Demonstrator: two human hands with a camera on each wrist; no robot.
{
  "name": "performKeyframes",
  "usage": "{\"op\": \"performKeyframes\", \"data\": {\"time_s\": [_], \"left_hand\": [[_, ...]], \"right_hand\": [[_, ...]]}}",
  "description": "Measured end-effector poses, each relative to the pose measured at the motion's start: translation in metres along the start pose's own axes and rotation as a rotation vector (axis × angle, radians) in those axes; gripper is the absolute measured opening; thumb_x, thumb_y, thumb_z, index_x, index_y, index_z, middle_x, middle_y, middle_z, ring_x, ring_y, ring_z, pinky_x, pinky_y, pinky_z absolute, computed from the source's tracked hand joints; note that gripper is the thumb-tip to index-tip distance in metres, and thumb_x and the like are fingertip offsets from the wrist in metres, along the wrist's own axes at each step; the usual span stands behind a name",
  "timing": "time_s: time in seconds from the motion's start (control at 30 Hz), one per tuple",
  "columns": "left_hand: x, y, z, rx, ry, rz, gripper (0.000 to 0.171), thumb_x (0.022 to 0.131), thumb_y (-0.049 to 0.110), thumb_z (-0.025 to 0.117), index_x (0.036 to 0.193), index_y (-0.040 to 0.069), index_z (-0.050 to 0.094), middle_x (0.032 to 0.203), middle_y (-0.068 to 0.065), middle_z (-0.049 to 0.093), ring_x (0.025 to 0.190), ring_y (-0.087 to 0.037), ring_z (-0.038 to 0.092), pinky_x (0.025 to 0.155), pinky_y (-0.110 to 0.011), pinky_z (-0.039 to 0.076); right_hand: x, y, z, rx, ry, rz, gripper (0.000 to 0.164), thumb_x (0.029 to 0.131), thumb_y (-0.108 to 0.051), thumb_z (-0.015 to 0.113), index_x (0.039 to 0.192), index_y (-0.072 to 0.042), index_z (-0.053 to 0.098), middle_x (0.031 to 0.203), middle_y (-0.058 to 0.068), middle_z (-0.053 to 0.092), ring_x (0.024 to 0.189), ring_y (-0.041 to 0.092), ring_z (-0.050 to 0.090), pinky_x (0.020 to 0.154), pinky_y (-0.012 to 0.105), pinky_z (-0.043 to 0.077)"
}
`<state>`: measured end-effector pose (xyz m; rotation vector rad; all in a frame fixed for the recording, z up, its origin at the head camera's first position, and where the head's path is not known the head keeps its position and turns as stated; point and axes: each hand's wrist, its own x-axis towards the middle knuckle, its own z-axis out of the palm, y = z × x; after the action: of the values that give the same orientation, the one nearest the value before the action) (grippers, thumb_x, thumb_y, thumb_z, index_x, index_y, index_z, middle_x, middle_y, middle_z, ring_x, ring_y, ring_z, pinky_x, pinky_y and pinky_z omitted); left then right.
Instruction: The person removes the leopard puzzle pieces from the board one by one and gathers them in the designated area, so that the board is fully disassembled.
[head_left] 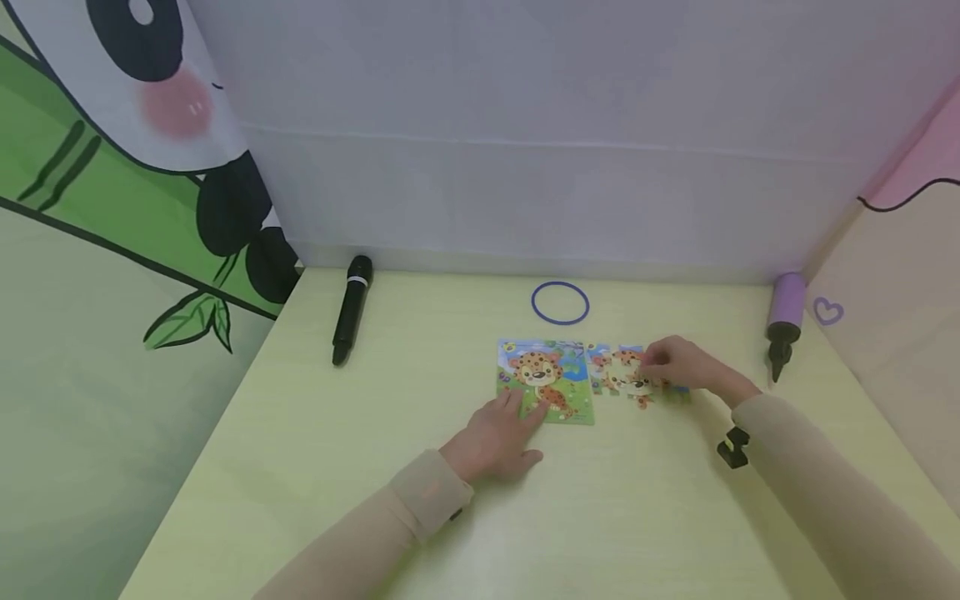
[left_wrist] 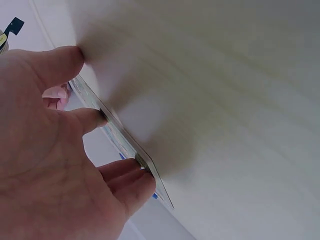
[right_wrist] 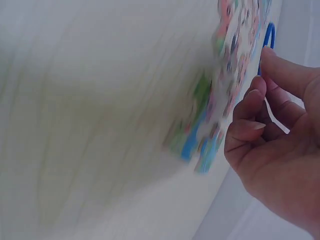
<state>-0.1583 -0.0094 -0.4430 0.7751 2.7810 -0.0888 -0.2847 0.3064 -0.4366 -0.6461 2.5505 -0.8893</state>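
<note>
A square picture card (head_left: 567,384) with a spotted cartoon cub lies flat on the table. Fingertips of my left hand (head_left: 501,435) rest on its lower left part, the fingers extended and the thumb out to the side. The card appears edge-on under those fingers in the left wrist view. Right of the card lies a partly joined jigsaw puzzle (head_left: 611,379) of the same cub, with gaps between pieces. Over its right part is my right hand (head_left: 686,364), fingers curled and thumb close to the index finger. Whether a puzzle piece sits between those fingertips is not visible.
A blue ring (head_left: 560,302) lies behind the card. To the left is a black microphone (head_left: 352,310). A purple and black pump-like tool (head_left: 785,325) lies at the far right. Close to the right sleeve is a small black object (head_left: 733,447). Cloth walls border the table.
</note>
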Motion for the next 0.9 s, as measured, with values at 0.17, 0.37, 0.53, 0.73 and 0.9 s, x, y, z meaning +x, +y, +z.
{"op": "performKeyframes", "data": {"time_s": [0.17,0.37,0.53,0.73,0.9], "left_hand": [[0.001,-0.001,0.005,0.027,0.01,-0.017,0.068,0.094,0.055,0.046,0.153,0.026,0.024,0.147,-0.024,0.027,0.136,-0.036,0.024,0.108,-0.047,0.027],[0.001,-0.001,0.008,0.049,0.01,-0.027,0.065,0.096,0.056,0.041,0.153,0.033,0.021,0.145,-0.026,0.027,0.134,-0.036,0.023,0.108,-0.048,0.023],[0.0,0.0,0.009,0.055,0.021,-0.035,0.063,0.096,0.057,0.04,0.152,0.036,0.022,0.144,-0.028,0.029,0.133,-0.037,0.022,0.109,-0.05,0.018],[-0.003,0.0,0.011,0.039,0.047,-0.052,0.061,0.095,0.057,0.04,0.151,0.038,0.024,0.145,-0.027,0.032,0.137,-0.042,0.017,0.109,-0.053,0.014],[-0.002,-0.002,0.015,0.018,0.069,-0.048,0.06,0.095,0.057,0.039,0.151,0.04,0.025,0.144,-0.025,0.036,0.137,-0.043,0.016,0.108,-0.052,0.019]], "right_hand": [[0.016,-0.019,0.022,0.021,-0.004,-0.041,0.012,0.092,-0.012,0.063,0.087,-0.002,0.066,0.079,0.006,0.062,0.068,0.017,0.051,0.061,0.03,0.044],[0.038,-0.042,0.048,0.027,0.005,-0.103,0.01,0.091,-0.014,0.067,0.086,-0.005,0.068,0.078,0.003,0.063,0.066,0.016,0.051,0.059,0.03,0.044],[0.055,-0.063,0.069,0.055,-0.001,-0.151,0.009,0.09,-0.014,0.067,0.092,-0.006,0.071,0.083,-0.001,0.067,0.072,0.015,0.056,0.067,0.031,0.049],[0.066,-0.082,0.086,0.085,-0.007,-0.179,0.015,0.09,-0.015,0.067,0.102,-0.007,0.073,0.093,-0.002,0.07,0.085,0.014,0.062,0.082,0.035,0.05],[0.071,-0.086,0.093,0.052,0.01,-0.164,0.018,0.089,-0.019,0.068,0.104,-0.01,0.074,0.094,-0.002,0.07,0.085,0.012,0.062,0.081,0.034,0.051]]}}
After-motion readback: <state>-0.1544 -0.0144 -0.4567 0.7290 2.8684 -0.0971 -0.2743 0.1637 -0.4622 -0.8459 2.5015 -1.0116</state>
